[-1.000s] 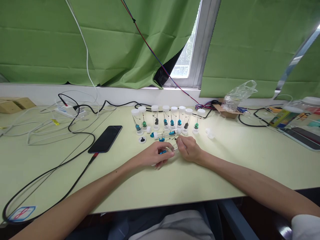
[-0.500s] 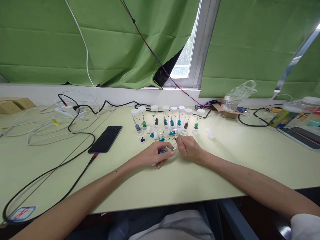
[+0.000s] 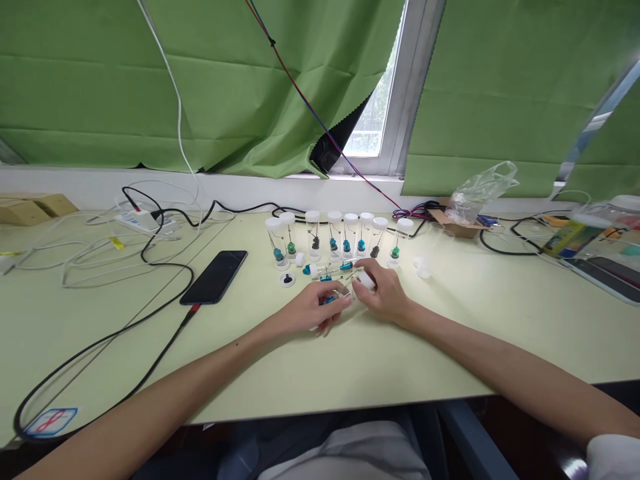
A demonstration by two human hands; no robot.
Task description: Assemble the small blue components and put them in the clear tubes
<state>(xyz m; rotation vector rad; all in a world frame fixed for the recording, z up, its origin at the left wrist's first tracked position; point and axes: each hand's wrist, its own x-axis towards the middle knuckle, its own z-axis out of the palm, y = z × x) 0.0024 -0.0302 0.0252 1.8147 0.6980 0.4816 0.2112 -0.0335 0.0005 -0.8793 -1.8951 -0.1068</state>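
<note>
My left hand [image 3: 311,311] rests on the pale green table [image 3: 450,333], its fingers curled round a small clear tube with a blue piece [image 3: 330,300] inside. My right hand [image 3: 384,293] is just right of it, pinching a white cap [image 3: 365,281] close to the tube's end. A row of several upright clear vials with white caps [image 3: 340,237] stands just beyond both hands, each holding a small blue, green or black part. One more vial [image 3: 333,269] lies on its side in front of the row.
A black phone [image 3: 215,276] lies left of the hands, plugged into a black cable [image 3: 100,347]. White cables and a power strip [image 3: 137,218] lie at far left. A loose white cap [image 3: 421,270], a plastic bag [image 3: 480,190] and boxes lie to the right.
My right hand has lifted slightly and now shows a white cap in its fingertips. My left hand has stayed on the tube. The view has shifted a little.
</note>
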